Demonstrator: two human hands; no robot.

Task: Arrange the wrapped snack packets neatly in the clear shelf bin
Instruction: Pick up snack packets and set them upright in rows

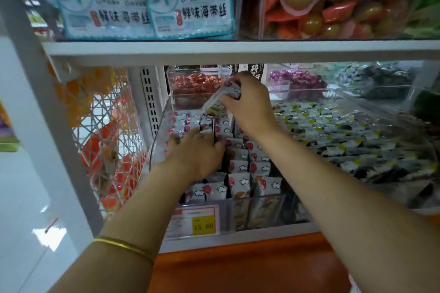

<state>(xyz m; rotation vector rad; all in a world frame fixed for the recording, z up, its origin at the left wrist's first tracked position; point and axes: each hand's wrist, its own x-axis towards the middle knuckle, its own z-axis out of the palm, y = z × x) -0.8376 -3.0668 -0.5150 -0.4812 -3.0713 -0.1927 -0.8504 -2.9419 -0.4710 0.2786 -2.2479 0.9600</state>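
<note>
Head view: right hand (pixel 250 104) fingers pinch one silver-white wrapped snack packet (pixel 225 96) above clear plastic shelf bin (pixel 157 135), frame centre; left hand (pixel 197 153) fingers buried among packet rows (pixel 240 166), grip unclear. Best approach: left keeps gap open, right slots packet upright, label fwd.

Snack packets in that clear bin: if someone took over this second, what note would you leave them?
Left-hand grip: rests palm down on the left rows in the clear bin, fingers reaching forward among them.
Right-hand grip: holds a small bunch of packets above the bin's back end.
Done: the row packets right of the left hand stand upright in lines.
Left: probably set the held bunch in at the back, then straighten the leaning packets at front left.
</note>
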